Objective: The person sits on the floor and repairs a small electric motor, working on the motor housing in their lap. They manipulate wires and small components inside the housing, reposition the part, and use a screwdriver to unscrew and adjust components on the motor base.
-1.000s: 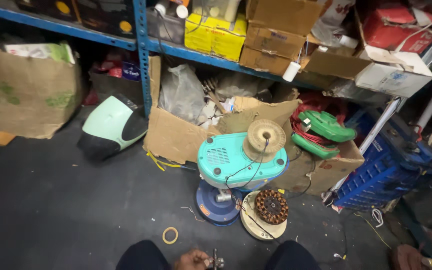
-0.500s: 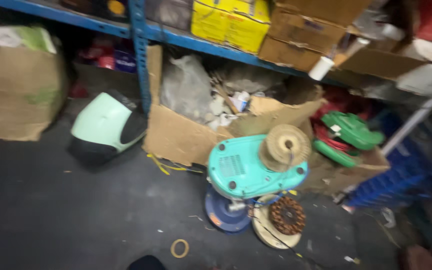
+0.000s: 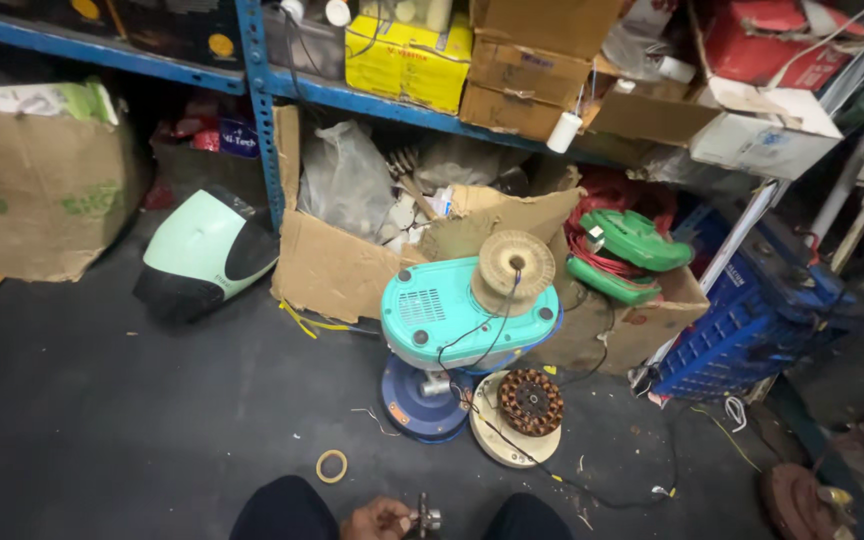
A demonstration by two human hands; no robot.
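Where the bottom edge cuts the view, between two dark-clad knees, only one hand [image 3: 380,519] is seen, and which hand it is cannot be told with certainty; it is taken here as the left, and the other hand is out of view. Its fingers are curled closed around a small metal part [image 3: 424,519], which looks like a short shaft with a round collar and juts from the grip toward the right and slightly up. Its long axis appears near upright in the picture, though the part is small and partly cut off. Just up and left of the hand, a tan tape ring [image 3: 331,465] lies flat on the dark floor [image 3: 102,420], apart from the fingers. Straight ahead of the grip, farther from the person, a teal motor housing [image 3: 467,315] is seen standing over a blue round base [image 3: 422,400], with a wound wire spool [image 3: 516,268] seated on its top. Right of that base and nearer the held part, a copper-wound stator [image 3: 530,402] rests on a cream disc [image 3: 512,440]. Thin black wires [image 3: 592,485] are trailed from it across the floor to the right.
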